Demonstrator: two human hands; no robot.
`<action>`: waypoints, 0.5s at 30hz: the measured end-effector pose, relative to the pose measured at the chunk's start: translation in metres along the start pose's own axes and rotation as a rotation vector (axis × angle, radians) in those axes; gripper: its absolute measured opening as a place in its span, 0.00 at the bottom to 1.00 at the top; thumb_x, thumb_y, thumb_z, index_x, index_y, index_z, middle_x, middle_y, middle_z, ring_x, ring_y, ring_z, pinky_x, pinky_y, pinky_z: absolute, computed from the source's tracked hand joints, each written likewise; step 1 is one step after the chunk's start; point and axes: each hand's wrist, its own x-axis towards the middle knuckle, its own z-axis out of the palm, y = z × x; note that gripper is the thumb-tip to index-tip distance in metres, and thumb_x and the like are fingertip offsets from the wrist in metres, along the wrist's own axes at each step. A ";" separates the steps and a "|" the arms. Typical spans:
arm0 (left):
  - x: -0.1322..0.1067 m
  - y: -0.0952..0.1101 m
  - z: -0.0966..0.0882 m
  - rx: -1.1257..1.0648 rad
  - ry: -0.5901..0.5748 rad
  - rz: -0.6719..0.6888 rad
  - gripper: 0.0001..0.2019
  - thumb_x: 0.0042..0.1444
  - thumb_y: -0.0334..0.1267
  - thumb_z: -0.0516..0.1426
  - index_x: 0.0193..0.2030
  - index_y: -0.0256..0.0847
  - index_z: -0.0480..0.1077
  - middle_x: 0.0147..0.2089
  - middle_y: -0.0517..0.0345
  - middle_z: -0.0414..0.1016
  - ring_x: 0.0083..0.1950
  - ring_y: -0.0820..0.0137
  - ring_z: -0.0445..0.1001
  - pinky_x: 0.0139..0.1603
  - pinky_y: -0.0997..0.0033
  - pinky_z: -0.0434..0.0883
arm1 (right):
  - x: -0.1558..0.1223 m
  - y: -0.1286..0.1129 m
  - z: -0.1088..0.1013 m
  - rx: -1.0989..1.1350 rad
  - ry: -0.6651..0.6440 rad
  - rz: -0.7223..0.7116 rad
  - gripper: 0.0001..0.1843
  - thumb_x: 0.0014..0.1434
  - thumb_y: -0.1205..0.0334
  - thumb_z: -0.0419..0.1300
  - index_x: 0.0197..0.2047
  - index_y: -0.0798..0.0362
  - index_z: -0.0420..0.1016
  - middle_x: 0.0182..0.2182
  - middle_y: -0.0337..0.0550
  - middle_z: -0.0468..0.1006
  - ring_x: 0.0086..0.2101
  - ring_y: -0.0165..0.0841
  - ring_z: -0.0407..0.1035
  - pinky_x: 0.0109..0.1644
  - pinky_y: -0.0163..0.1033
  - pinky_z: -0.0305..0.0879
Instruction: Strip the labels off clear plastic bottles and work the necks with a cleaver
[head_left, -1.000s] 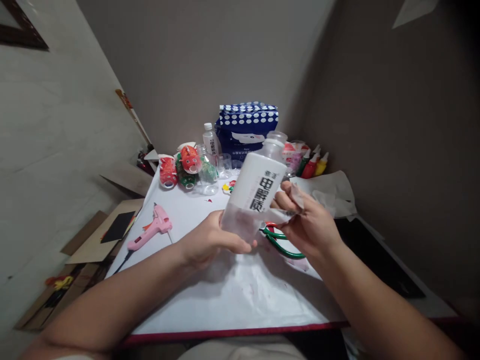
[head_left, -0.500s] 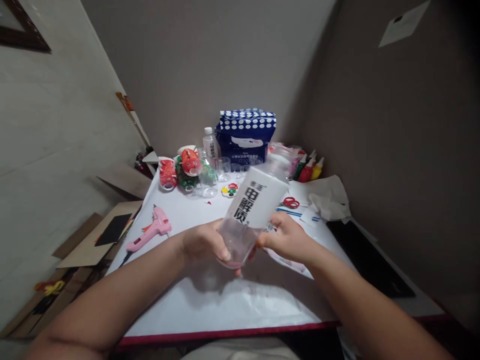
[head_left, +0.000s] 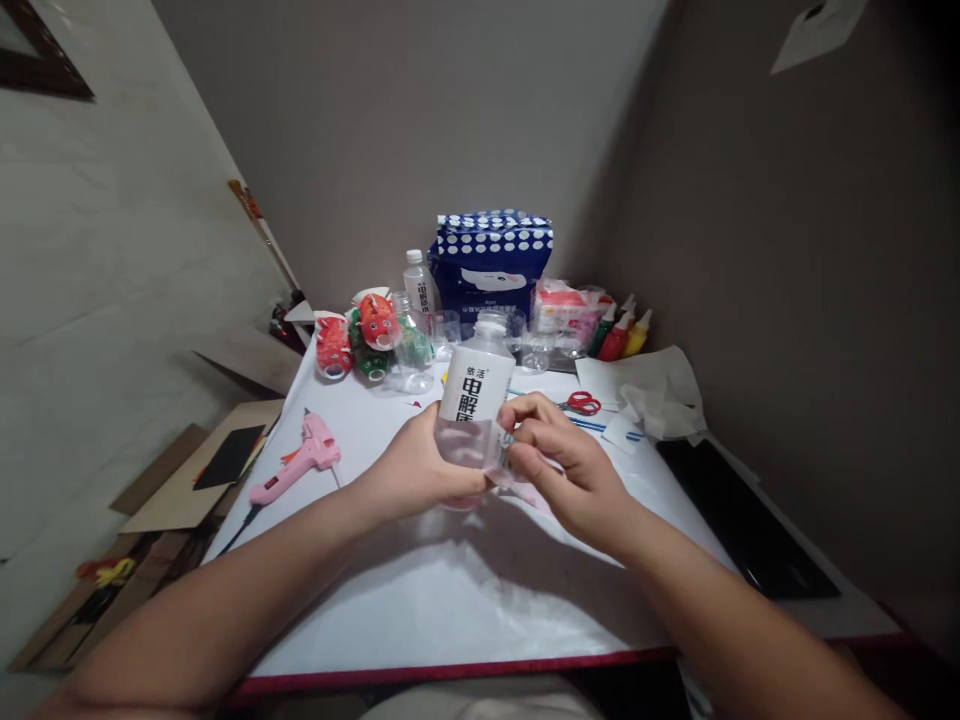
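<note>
A clear plastic bottle (head_left: 474, 385), with a white label bearing black characters, stands nearly upright in front of me above the table. Wrapped round its lower part is my left hand (head_left: 420, 465), closed. My right hand (head_left: 566, 465) is at the bottle's right side with its fingers pinched together. A loose-looking flap of the label (head_left: 501, 462) reaches into those fingertips, which partly hide it. Beyond the hands lie red-handled scissors (head_left: 582, 403). On the left of the table rests a pink glue gun (head_left: 300, 462).
At the back stand a blue bag (head_left: 487, 285), another labelled bottle (head_left: 418, 285), clear cut bottles and red and green painted figures (head_left: 375, 325). Paint bottles (head_left: 619, 338), crumpled paper (head_left: 660, 400) and a black panel (head_left: 742, 515) are on the right. Cardboard (head_left: 195, 465) lies left.
The bottle has turned from a rightward tilt to nearly upright. My right hand has shifted from the bottle's lower side to a pinch at the label's edge; my left hand keeps its hold.
</note>
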 end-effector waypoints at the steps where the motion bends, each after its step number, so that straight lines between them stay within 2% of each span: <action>1: 0.000 0.002 -0.003 -0.029 -0.041 -0.024 0.19 0.38 0.34 0.67 0.40 0.36 0.72 0.35 0.55 0.76 0.34 0.68 0.73 0.34 0.72 0.69 | 0.000 0.000 -0.001 0.097 0.021 0.055 0.15 0.63 0.60 0.53 0.25 0.51 0.70 0.40 0.44 0.69 0.43 0.35 0.64 0.48 0.43 0.61; 4: 0.003 0.006 -0.013 -0.283 -0.156 -0.153 0.17 0.39 0.31 0.65 0.40 0.35 0.73 0.35 0.53 0.77 0.37 0.66 0.75 0.39 0.67 0.71 | 0.004 0.008 -0.007 0.437 0.210 0.327 0.12 0.60 0.54 0.56 0.30 0.50 0.75 0.38 0.43 0.73 0.37 0.34 0.68 0.40 0.41 0.66; 6: 0.004 0.009 -0.020 -0.509 -0.133 -0.233 0.19 0.36 0.29 0.63 0.41 0.35 0.74 0.37 0.51 0.78 0.40 0.62 0.76 0.41 0.65 0.72 | 0.009 0.019 -0.013 0.537 0.365 0.477 0.10 0.57 0.54 0.58 0.36 0.51 0.76 0.32 0.41 0.75 0.30 0.32 0.69 0.34 0.39 0.66; 7: 0.003 0.010 -0.024 -0.593 -0.116 -0.267 0.19 0.34 0.29 0.61 0.39 0.34 0.74 0.37 0.51 0.79 0.41 0.60 0.77 0.39 0.65 0.72 | 0.012 0.025 -0.016 0.536 0.426 0.515 0.10 0.55 0.55 0.60 0.35 0.51 0.76 0.28 0.40 0.75 0.28 0.31 0.68 0.33 0.38 0.66; 9: 0.001 0.013 -0.028 -0.697 -0.137 -0.294 0.20 0.32 0.29 0.58 0.38 0.33 0.75 0.37 0.49 0.79 0.41 0.58 0.77 0.37 0.66 0.73 | 0.017 0.037 -0.021 0.493 0.491 0.535 0.06 0.52 0.59 0.61 0.29 0.53 0.74 0.24 0.39 0.73 0.27 0.31 0.68 0.33 0.38 0.66; 11: 0.000 0.014 -0.030 -0.752 -0.195 -0.281 0.22 0.31 0.28 0.57 0.39 0.31 0.75 0.37 0.49 0.79 0.39 0.58 0.78 0.35 0.67 0.73 | 0.018 0.045 -0.023 0.451 0.503 0.524 0.07 0.51 0.61 0.61 0.24 0.53 0.70 0.24 0.39 0.73 0.28 0.31 0.68 0.34 0.38 0.66; 13: -0.001 0.013 -0.031 -0.799 -0.242 -0.249 0.24 0.31 0.29 0.56 0.41 0.31 0.74 0.37 0.49 0.79 0.35 0.59 0.78 0.32 0.67 0.72 | 0.017 0.045 -0.021 0.404 0.504 0.473 0.09 0.49 0.62 0.64 0.25 0.51 0.67 0.30 0.39 0.75 0.34 0.33 0.70 0.38 0.40 0.66; 15: 0.001 0.011 -0.030 -0.832 -0.274 -0.227 0.24 0.31 0.30 0.55 0.41 0.31 0.74 0.36 0.49 0.78 0.33 0.60 0.77 0.29 0.68 0.71 | 0.014 0.040 -0.016 0.349 0.502 0.388 0.11 0.46 0.64 0.67 0.30 0.50 0.67 0.42 0.40 0.75 0.45 0.34 0.69 0.49 0.41 0.63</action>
